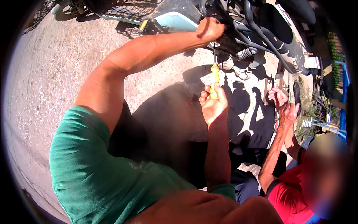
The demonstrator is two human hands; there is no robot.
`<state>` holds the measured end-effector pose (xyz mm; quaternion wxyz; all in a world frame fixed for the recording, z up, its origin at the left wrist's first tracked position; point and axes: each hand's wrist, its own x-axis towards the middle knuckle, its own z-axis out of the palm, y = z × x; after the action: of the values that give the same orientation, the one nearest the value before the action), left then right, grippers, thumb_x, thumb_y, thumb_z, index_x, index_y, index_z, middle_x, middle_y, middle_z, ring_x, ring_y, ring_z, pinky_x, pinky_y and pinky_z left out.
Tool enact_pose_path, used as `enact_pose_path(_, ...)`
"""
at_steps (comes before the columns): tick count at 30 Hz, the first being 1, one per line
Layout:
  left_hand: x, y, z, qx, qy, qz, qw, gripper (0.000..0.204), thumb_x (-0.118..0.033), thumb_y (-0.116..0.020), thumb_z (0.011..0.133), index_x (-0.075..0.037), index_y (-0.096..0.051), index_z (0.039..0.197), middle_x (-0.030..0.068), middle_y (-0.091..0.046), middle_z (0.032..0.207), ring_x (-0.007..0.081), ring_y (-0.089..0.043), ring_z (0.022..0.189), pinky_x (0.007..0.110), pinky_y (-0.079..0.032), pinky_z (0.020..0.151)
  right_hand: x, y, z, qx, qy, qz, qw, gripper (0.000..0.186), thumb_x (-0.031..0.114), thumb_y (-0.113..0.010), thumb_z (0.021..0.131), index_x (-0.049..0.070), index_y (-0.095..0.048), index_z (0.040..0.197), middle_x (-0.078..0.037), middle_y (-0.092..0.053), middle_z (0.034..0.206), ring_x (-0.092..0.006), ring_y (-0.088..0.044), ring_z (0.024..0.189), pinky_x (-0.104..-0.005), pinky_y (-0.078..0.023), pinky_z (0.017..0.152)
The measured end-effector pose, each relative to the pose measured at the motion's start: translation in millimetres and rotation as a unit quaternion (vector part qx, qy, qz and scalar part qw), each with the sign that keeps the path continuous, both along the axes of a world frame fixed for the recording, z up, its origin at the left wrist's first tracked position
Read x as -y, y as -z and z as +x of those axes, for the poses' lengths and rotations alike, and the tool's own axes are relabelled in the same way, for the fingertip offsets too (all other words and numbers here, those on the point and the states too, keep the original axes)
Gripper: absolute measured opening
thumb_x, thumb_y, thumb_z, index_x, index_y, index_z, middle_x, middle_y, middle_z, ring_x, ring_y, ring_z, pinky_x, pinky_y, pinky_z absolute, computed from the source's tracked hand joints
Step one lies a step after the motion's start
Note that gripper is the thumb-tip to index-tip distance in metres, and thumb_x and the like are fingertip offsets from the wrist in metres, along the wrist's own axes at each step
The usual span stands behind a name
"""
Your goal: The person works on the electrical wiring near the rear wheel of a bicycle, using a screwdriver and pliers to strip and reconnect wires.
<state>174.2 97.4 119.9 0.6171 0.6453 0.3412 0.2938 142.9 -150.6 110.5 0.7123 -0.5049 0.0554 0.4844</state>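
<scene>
My right hand (215, 102) is closed round the yellow handle of a screwdriver (215, 76). The screwdriver stands shaft-up, and its tip reaches the dark underside of a scooter or moped (179, 21); whether it sits in a screw is too small to tell. My left hand (210, 29), arm stretched across the top, is curled against the scooter's side just above the tip. Its fingertips are hidden among dark frame parts, so what they grip does not show. Close to this hand are a pale blue panel and a pedal (147, 27) with a yellow reflector.
A coil spring (245, 54) and curved frame tubes (257, 30) lie right of my hands. At the right another person in a red shirt (289, 188) holds both hands (285, 106) close together. Below the scooter is sunlit concrete (63, 71) with dark shadows.
</scene>
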Motion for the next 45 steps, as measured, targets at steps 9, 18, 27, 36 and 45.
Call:
enact_pose_path(9, 4, 41, -35, 0.074, 0.086, 0.128, 0.985, 0.033, -0.028, -0.059, 0.091, 0.004, -0.066, 0.094, 0.0128, -0.069, 0.072, 0.0185, -0.068, 0.067, 0.033, -0.053, 0.065, -2, 56, 9, 0.024, -0.033, -0.090, 0.995, 0.023, 0.027, -0.063, 0.095, 0.009, -0.059, 0.108, -0.003, -0.063, 0.084, -0.0151, -0.058, 0.069, -0.0278, -0.046, 0.059)
enact_pose_path(18, -17, 64, -55, -0.064, 0.262, -0.056, 0.961, 0.018, -0.023, -0.059, 0.090, -0.005, -0.063, 0.089, 0.0053, -0.067, 0.073, 0.0147, -0.062, 0.058, 0.028, -0.051, 0.056, -44, 150, 10, 0.106, -0.155, -0.204, 0.961, 0.029, 0.031, -0.065, 0.094, 0.006, -0.065, 0.108, -0.006, -0.066, 0.085, -0.0175, -0.063, 0.070, -0.0297, -0.048, 0.060)
enact_pose_path(27, -52, 215, -123, -0.452, 0.345, 0.222, 0.792, 0.037, -0.038, -0.058, 0.086, -0.004, -0.072, 0.083, 0.0090, -0.068, 0.070, 0.0220, -0.068, 0.065, 0.038, -0.052, 0.060, -64, 247, -18, 0.043, -0.217, -0.200, 0.954, 0.023, 0.030, -0.062, 0.093, 0.007, -0.062, 0.099, -0.004, -0.064, 0.080, -0.0156, -0.063, 0.062, -0.0286, -0.050, 0.050)
enact_pose_path(36, -44, 247, -145, -0.444, 0.371, 0.072, 0.812, 0.031, -0.039, -0.066, 0.083, -0.009, -0.073, 0.081, 0.0066, -0.065, 0.069, 0.0193, -0.062, 0.053, 0.031, -0.049, 0.048, -56, 268, -15, 0.388, -0.422, -0.242, 0.783, 0.035, 0.028, -0.068, 0.090, 0.001, -0.065, 0.112, -0.007, -0.068, 0.092, -0.0141, -0.065, 0.067, -0.0268, -0.050, 0.054)
enact_pose_path(45, -64, 170, -113, -0.336, 0.372, 0.090, 0.861, 0.019, -0.026, -0.060, 0.086, -0.009, -0.068, 0.089, 0.0023, -0.068, 0.079, 0.0151, -0.066, 0.065, 0.030, -0.052, 0.053, -120, 41, 133, 0.213, -0.057, -0.033, 0.975, 0.054, 0.045, -0.057, 0.095, 0.003, -0.052, 0.129, -0.017, -0.063, 0.121, -0.0295, -0.062, 0.111, -0.0439, -0.048, 0.095)
